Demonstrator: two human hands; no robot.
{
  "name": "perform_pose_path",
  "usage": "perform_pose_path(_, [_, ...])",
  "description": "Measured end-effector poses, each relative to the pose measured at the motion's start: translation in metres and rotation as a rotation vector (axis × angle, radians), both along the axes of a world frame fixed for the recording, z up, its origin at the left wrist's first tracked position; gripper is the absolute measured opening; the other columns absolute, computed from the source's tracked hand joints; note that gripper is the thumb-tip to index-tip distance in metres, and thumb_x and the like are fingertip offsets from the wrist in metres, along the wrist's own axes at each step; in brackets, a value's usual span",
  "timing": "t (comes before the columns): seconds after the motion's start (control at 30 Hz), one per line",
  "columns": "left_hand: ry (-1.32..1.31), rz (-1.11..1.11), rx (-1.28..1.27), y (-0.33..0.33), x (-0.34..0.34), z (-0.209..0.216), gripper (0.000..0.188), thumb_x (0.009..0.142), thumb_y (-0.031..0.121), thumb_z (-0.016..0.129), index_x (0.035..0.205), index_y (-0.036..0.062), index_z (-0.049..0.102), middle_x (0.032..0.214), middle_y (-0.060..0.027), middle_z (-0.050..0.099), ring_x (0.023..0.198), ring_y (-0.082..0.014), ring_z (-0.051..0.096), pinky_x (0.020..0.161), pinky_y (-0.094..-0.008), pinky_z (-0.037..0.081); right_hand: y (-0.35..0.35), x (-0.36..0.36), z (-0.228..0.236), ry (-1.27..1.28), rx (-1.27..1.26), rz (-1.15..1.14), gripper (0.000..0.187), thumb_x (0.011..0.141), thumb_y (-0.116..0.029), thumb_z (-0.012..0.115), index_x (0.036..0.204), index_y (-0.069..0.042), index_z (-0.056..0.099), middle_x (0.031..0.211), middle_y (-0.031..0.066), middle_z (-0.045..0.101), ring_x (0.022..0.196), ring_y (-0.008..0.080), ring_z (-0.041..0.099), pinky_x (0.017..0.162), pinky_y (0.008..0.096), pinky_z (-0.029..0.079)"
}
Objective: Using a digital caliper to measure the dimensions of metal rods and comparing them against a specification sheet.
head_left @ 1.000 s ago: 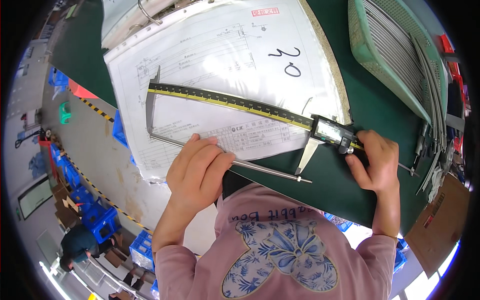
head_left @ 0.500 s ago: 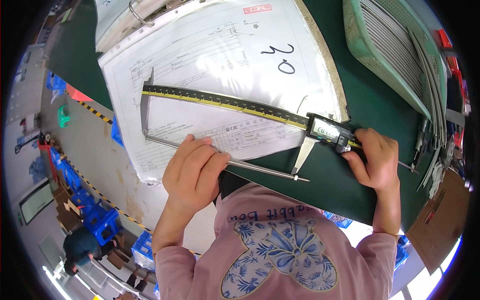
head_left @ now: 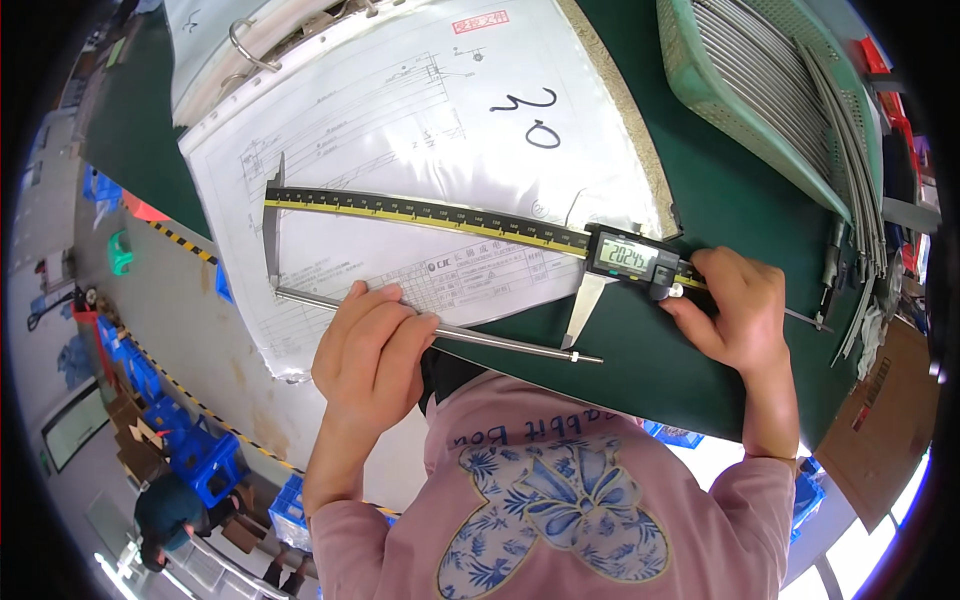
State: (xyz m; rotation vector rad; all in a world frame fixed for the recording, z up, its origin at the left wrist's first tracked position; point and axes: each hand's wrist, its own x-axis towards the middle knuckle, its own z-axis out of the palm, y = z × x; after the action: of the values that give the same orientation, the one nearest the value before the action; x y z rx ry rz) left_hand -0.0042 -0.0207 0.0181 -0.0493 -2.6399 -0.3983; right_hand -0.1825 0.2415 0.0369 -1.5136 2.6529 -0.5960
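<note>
Apart from each other, my left hand [head_left: 372, 350] is clamped on a metal rod [head_left: 490, 341] and my right hand [head_left: 738, 310] grips the four o'clock end of a caliper [head_left: 440, 214]. Its jaws stand wide, tips by the rod. Beneath, toward twelve o'clock, lies a ring binder [head_left: 400, 130]; at two o'clock, a green basket [head_left: 740, 130] holds more rods [head_left: 770, 70].

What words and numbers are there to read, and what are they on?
I won't copy them out, but here's where they are:
Caliper: digits on its screen, tiny scale numbers.
Sheet: big black handwriting, red stamp, printing mostly too small to read.
Pink shirt: blue letters.
Cardboard: marks too blurred to read.
</note>
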Motion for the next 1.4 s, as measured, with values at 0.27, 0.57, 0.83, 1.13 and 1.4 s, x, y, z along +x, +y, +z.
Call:
perform_pose_path(0.27, [0.013, 0.022, -0.038, -0.003, 0.006, 0.001, 0.018, 0.067, 0.007, 0.069, 0.085, 0.0075, 0.064, 0.085, -0.0056, 0.058, 0.085, -0.0243, 0.061, 0.081, -0.0419, 0.052, -0.005, -0.001, 0.003, -0.029, -0.02, 0.043, 0.026, 0.069, -0.024, 0.068, 0.08, -0.004, 0.056, 0.063, 0.0079, 0.052, 0.047, 0.0267, 0.051, 0.043, 0.0351, 0.039])
perform_pose_path(0.57, [0.055, -0.014, 0.027, 0.013, -0.003, -0.012, 0.02, 0.063, 0.006, 0.069, 0.083, 0.0085, 0.065, 0.086, -0.0061, 0.058, 0.085, -0.0235, 0.061, 0.079, -0.0401, 0.053, 0.021, -0.003, -0.006, -0.065, 0.063, -0.015, 0.028, 0.075, -0.023, 0.064, 0.087, -0.001, 0.052, 0.07, 0.0146, 0.051, 0.057, 0.0341, 0.05, 0.05, 0.0394, 0.037])
perform_pose_path(0.83, [0.074, -0.006, 0.016, 0.01, -0.003, -0.013, 0.02, 0.064, 0.005, 0.07, 0.084, 0.0078, 0.066, 0.088, -0.0052, 0.058, 0.086, -0.0226, 0.061, 0.08, -0.0394, 0.053, 0.016, -0.003, -0.01, -0.123, 0.053, -0.013, 0.024, 0.074, -0.016, 0.061, 0.088, 0.0, 0.051, 0.068, 0.0161, 0.048, 0.055, 0.0356, 0.047, 0.05, 0.0398, 0.035])
perform_pose_path(1.13, [0.07, -0.008, 0.02, 0.008, -0.002, -0.011, 0.021, 0.063, 0.005, 0.069, 0.084, 0.0081, 0.066, 0.088, -0.005, 0.058, 0.087, -0.0225, 0.061, 0.081, -0.0392, 0.053, 0.013, -0.004, -0.008, -0.113, 0.021, 0.021, 0.024, 0.073, -0.015, 0.06, 0.089, 0.0, 0.051, 0.064, 0.0149, 0.047, 0.051, 0.0336, 0.046, 0.047, 0.0396, 0.034])
perform_pose_path(1.4, [0.071, -0.003, 0.017, 0.012, -0.002, -0.012, 0.02, 0.063, 0.005, 0.068, 0.083, 0.0084, 0.066, 0.088, -0.0047, 0.058, 0.087, -0.0224, 0.061, 0.081, -0.0382, 0.053, 0.016, -0.006, -0.008, -0.149, 0.023, 0.023, 0.024, 0.073, -0.015, 0.059, 0.089, 0.0, 0.051, 0.064, 0.0152, 0.047, 0.05, 0.034, 0.046, 0.047, 0.0402, 0.034])
